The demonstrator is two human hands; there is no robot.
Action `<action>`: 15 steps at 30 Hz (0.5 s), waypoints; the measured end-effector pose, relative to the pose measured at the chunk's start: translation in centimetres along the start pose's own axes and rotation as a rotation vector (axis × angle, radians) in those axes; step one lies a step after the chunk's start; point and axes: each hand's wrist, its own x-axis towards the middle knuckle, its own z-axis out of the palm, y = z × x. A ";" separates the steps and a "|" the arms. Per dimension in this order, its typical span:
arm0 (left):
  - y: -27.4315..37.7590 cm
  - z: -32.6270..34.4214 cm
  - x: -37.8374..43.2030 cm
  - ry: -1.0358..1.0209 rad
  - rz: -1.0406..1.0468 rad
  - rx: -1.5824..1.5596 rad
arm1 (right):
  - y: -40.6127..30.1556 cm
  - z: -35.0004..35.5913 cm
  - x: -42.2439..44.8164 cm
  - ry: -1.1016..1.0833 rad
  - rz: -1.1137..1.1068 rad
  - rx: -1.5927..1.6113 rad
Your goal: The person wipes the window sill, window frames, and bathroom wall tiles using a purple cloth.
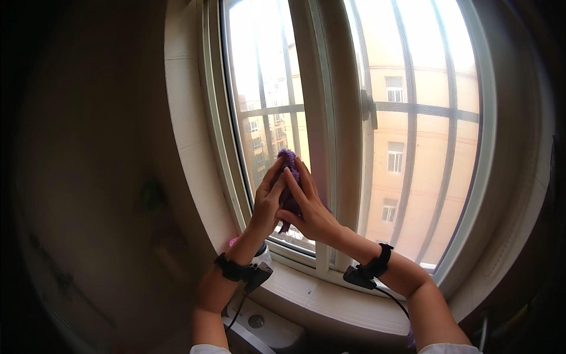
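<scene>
Both of my hands are raised before a window with a light frame. Between them is a bunched purple cloth with a fluffy upper end. My left hand grips it from the left, fingers pointing up. On the other side my right hand holds it, its index finger and thumb close to the left fingers. The palms and part of the cloth are hidden. Whether the cloth touches the window glass, I cannot tell. Each wrist bears a black strap with a small device and a cable.
A tiled sill runs below the window. A container with a pink top stands partly behind my left forearm. Below the sill is a white ceramic fixture with a round metal button. A handle juts from the window frame; bars cross outside the glass.
</scene>
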 end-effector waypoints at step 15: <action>-9.2 -1.0 2.4 -0.090 0.285 0.540 | 3.5 -9.9 21.3 -0.001 -0.298 -0.963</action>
